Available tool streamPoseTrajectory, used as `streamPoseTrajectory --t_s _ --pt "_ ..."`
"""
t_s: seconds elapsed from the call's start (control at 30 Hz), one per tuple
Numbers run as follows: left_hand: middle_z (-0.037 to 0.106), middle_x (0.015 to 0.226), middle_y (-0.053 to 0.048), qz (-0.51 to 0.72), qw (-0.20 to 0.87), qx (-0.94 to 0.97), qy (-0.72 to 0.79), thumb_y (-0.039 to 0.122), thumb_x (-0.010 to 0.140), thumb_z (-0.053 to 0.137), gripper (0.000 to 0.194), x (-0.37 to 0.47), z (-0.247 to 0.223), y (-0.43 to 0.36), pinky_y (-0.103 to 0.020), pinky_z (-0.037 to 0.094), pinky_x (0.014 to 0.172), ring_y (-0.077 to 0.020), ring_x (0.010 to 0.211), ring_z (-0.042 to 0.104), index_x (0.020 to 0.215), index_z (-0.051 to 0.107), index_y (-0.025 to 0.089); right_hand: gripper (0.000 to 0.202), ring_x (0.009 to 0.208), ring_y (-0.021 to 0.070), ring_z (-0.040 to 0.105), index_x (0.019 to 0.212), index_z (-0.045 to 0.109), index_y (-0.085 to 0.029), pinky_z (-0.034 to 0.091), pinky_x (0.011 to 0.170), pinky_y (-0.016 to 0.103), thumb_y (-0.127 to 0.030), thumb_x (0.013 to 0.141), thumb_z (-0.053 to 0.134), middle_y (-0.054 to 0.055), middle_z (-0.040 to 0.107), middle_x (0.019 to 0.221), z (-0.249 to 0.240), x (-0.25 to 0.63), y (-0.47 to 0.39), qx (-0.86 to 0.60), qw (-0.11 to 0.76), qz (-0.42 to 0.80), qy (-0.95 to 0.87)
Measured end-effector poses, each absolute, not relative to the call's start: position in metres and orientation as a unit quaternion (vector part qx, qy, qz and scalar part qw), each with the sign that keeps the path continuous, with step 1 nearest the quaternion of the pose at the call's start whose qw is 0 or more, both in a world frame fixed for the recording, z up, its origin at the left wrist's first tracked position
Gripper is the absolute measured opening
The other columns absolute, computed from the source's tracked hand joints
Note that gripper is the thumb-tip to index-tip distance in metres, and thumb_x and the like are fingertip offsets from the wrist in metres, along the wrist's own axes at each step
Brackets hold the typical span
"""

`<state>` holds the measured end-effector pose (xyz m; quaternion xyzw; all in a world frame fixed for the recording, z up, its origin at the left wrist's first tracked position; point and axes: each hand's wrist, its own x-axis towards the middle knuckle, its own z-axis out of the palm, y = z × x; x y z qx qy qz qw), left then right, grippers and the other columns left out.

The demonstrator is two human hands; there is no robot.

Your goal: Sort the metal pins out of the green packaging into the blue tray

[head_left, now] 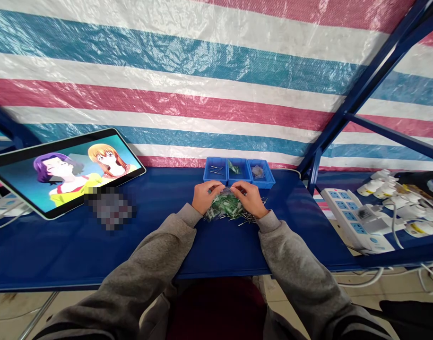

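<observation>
My left hand (204, 196) and my right hand (252, 198) face each other over the table, fingers pinched together. Between their fingertips is a small clear plastic bag (225, 191), each hand closed on one side of it; its contents are hard to make out. Just under the hands lies a heap of small green packets (228, 207). Thin metal rods (247, 218) stick out along the right and lower side of the heap. Behind the hands stand three joined blue bins: the left bin (215, 161) has a few thin rods, the middle bin (233, 166) green packets, the right bin (258, 171) clear bags.
At the left a tablet (69, 172) leans on the blue table (156, 245), with a blurred-out item in front of it. On the right are a white power strip (356, 222), cables and white plugs. Blue metal posts (340, 115) and a striped tarp (202, 94) close off the back.
</observation>
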<state>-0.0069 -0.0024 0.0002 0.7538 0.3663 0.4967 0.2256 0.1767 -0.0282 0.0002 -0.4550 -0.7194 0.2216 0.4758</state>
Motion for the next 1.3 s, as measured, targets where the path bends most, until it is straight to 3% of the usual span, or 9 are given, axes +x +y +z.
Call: streamPoseTrajectory --t_s 0.17,0.33,0.53,0.73,0.93,1.03,1.17,1.3 --pt "0.057 0.048 0.002 0.494 0.211 0.744 0.398 0.048 0.089 0.055 0.045 -0.007 -0.0006 -0.0034 -0.023 0.042 0.054 -0.0104 0.047 0.051 0.056 0.061 0.017 0.024 0.067 0.0176 0.062 0.086 0.067 -0.021 0.05 0.06 0.029 -0.044 0.085 0.062 0.005 0.069 0.076 -0.0017 0.1753 -0.0285 -0.443 0.469 0.241 -0.725" --pt "0.052 0.044 0.003 0.497 0.225 0.731 0.409 0.047 0.089 0.056 0.049 -0.0066 -0.0017 -0.0041 -0.023 0.041 0.054 -0.0092 0.045 0.049 0.05 0.056 0.016 0.022 0.067 0.0174 0.062 0.083 0.066 -0.021 0.049 0.062 0.029 -0.041 0.087 0.059 0.005 0.068 0.077 -0.0031 0.1738 -0.0288 -0.431 0.463 0.238 -0.737" --pt "0.072 0.077 -0.005 0.513 0.338 0.697 0.37 0.046 0.079 0.068 0.032 -0.0059 -0.0031 0.0003 -0.025 0.05 0.055 -0.0149 0.062 0.062 0.083 0.073 0.015 0.028 0.059 0.0156 0.057 0.079 0.062 -0.02 0.046 0.06 0.028 -0.04 0.093 0.049 0.002 0.064 0.068 -0.0006 0.1754 -0.0284 -0.454 0.471 0.221 -0.723" --pt "0.071 0.074 -0.007 0.506 0.439 0.661 0.34 0.045 0.074 0.073 0.035 -0.0048 -0.005 0.0047 -0.028 0.052 0.054 -0.0142 0.056 0.06 0.084 0.073 0.013 0.03 0.055 0.0146 0.056 0.078 0.059 -0.021 0.046 0.057 0.027 -0.045 0.093 0.047 0.0 0.059 0.063 -0.0034 0.1738 -0.0281 -0.455 0.474 0.254 -0.71" --pt "0.072 0.093 -0.011 0.514 0.457 0.65 0.324 0.049 0.082 0.064 0.036 -0.0027 -0.0029 0.0028 -0.029 0.055 0.065 -0.0208 0.082 0.068 0.089 0.064 0.014 0.034 0.053 0.0146 0.057 0.082 0.064 -0.021 0.045 0.056 0.028 -0.048 0.092 0.047 0.001 0.061 0.065 -0.0036 0.1739 -0.0272 -0.482 0.496 0.239 -0.682" --pt "0.071 0.086 -0.008 0.487 0.398 0.706 0.326 0.05 0.089 0.054 0.035 -0.005 -0.0009 0.0012 -0.03 0.054 0.07 -0.0184 0.077 0.068 0.096 0.062 0.016 0.034 0.053 0.0142 0.056 0.089 0.066 -0.021 0.045 0.055 0.027 -0.048 0.093 0.046 0.001 0.062 0.066 -0.0021 0.1756 -0.027 -0.493 0.519 0.23 -0.66" --pt "0.071 0.085 -0.008 0.442 0.234 0.804 0.323 0.049 0.092 0.05 0.037 -0.0074 -0.0024 0.0005 -0.03 0.051 0.075 -0.0187 0.078 0.066 0.089 0.07 0.018 0.033 0.053 0.0139 0.056 0.089 0.066 -0.02 0.045 0.056 0.027 -0.046 0.093 0.046 0.0 0.061 0.065 -0.0008 0.1769 -0.0273 -0.496 0.526 0.224 -0.654" --pt "0.071 0.073 -0.006 0.445 0.229 0.799 0.334 0.049 0.091 0.053 0.036 -0.0083 -0.0044 0.0001 -0.028 0.05 0.063 -0.0169 0.063 0.063 0.093 0.073 0.019 0.029 0.057 0.0154 0.058 0.088 0.067 -0.02 0.048 0.058 0.029 -0.044 0.091 0.051 0.003 0.065 0.069 0.0 0.1767 -0.0288 -0.487 0.519 0.216 -0.668"
